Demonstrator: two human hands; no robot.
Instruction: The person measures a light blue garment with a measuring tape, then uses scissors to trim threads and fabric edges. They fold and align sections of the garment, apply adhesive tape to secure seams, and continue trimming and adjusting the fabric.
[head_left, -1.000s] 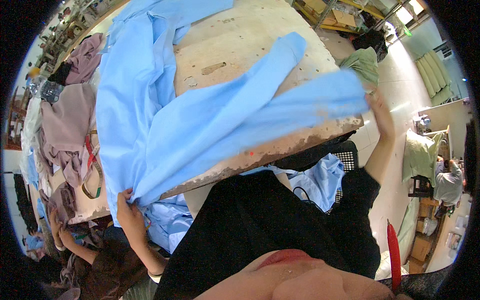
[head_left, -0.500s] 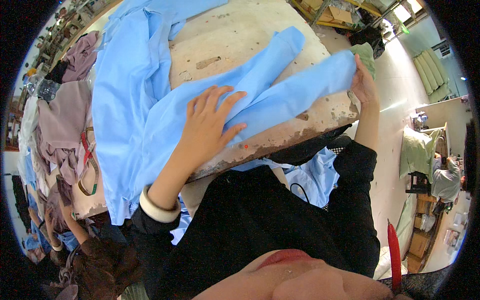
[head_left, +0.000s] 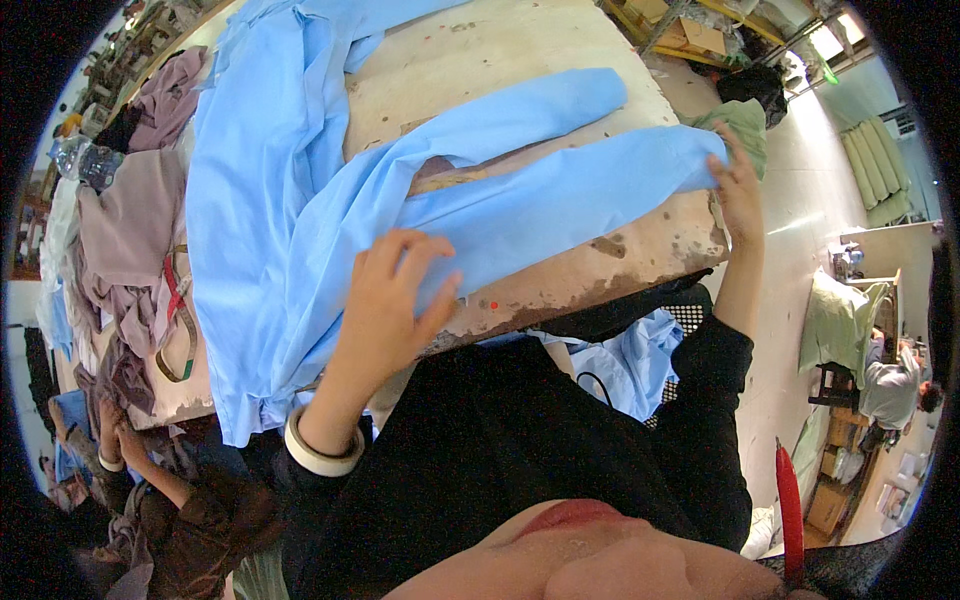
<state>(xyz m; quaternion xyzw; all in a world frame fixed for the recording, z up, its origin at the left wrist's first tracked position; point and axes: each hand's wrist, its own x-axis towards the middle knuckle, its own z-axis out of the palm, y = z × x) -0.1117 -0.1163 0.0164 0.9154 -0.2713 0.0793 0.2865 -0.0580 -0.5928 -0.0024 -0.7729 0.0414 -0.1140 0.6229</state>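
A light blue garment (head_left: 290,200) lies across the worn table (head_left: 480,40), its two long tube-shaped parts stretched toward the right. Over the nearer tube, close to the table's front edge, is my left hand (head_left: 390,300); its fingers are apart and slightly bent, and it grips nothing. Whether its fingertips touch the cloth I cannot tell. My right hand (head_left: 738,190) holds the far right end of that nearer tube between thumb and fingers, at the table's right corner. A cream ring like a tape roll (head_left: 322,448) sits around my left wrist.
Mauve cloth (head_left: 130,220), a clear plastic bottle (head_left: 95,160) and a measuring tape (head_left: 190,340) lie at the left. Green cloth (head_left: 745,125) is beyond my right hand. More blue cloth (head_left: 630,365) rests below the table edge. A co-worker's arms (head_left: 150,465) are at lower left.
The two tubes have spread apart, and the nearer one lies flatter and closer to the front edge. My left hand has drawn back toward me; my right hand has shifted slightly nearer.
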